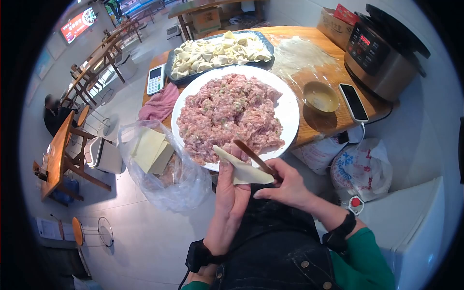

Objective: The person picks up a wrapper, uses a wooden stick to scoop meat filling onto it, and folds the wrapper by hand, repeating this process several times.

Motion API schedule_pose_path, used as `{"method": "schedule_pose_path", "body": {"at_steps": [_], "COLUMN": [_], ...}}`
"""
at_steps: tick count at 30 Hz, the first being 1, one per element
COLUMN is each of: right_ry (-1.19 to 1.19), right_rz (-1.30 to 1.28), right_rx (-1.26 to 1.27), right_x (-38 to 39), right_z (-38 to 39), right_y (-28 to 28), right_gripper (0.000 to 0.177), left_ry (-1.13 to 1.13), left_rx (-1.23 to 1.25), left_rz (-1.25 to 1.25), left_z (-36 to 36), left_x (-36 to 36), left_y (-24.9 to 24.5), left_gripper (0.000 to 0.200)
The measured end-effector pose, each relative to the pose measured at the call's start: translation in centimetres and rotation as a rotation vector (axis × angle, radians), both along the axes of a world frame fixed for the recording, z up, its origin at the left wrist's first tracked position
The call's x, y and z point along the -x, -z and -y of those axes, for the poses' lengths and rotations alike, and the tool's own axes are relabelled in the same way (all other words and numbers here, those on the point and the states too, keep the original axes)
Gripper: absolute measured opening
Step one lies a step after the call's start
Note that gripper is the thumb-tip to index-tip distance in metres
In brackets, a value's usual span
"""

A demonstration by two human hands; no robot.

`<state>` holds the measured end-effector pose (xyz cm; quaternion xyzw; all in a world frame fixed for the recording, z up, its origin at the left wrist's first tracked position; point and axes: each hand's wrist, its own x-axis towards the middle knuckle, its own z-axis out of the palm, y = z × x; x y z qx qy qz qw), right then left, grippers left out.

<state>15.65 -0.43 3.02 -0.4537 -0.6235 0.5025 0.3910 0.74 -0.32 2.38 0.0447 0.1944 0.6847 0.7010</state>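
The left hand [231, 193] is cradling one thin, pale, square wrapper [244, 170], its fingers curling under it at the near rim of the round white plate [291, 110]. The right hand [286, 187] is pinching one slim brown wooden stick [252, 154] in closed fingers, its tip lying over the wrapper. One lumpy pink mound of minced filling [227, 113] is covering the plate on the wooden bench [314, 126]. Behind it, one dark tray [268, 47] is carrying many folded dumplings [217, 50]. One crinkled clear bag [186, 186] is bulging beside the plate, with one stack of squares [151, 150] inside.
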Motion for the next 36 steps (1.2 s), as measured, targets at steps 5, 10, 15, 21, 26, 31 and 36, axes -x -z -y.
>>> {"method": "schedule_pose_path", "body": {"at_steps": [5, 10, 15, 21, 26, 31, 36], "right_ry": [0.195, 0.216, -0.029, -0.097, 0.084, 0.39, 0.326], "right_rz": [-0.24, -0.272, 0.052, 0.567, 0.494, -0.013, 0.037], "right_rx": [-0.044, -0.28, -0.837, -0.946, -0.78, -0.474, -0.422], "right_x": [2.4, 1.8, -0.6, -2.3, -2.8, -3.5, -2.9], "right_z": [0.6, -0.8, -3.5, -4.7, -9.1, -18.4, -16.9], "right_y": [1.9, 1.3, -1.0, -1.9, -2.8, -9.1, -5.8], "right_gripper": [0.028, 0.02, 0.037, 0.014, 0.016, 0.031, 0.04], "left_ry": [0.004, 0.057, -0.246, -0.362, -0.331, -0.476, -0.568], "left_rx": [0.047, -0.264, -0.341, -0.799, -0.787, -0.72, -0.453], "left_rz": [0.194, -0.192, -1.364, -1.987, -1.958, -1.927, -2.026], "left_z": [0.4, -0.4, -0.4, -1.0, -1.3, -2.5, -3.1], "left_x": [-0.4, 0.2, 0.3, 0.1, 1.4, 5.8, 12.8], "left_y": [1.3, 2.4, 0.8, 0.0, -1.5, -2.5, -2.1], "left_gripper": [0.028, 0.023, 0.01, 0.024, 0.038, 0.039, 0.029]}}
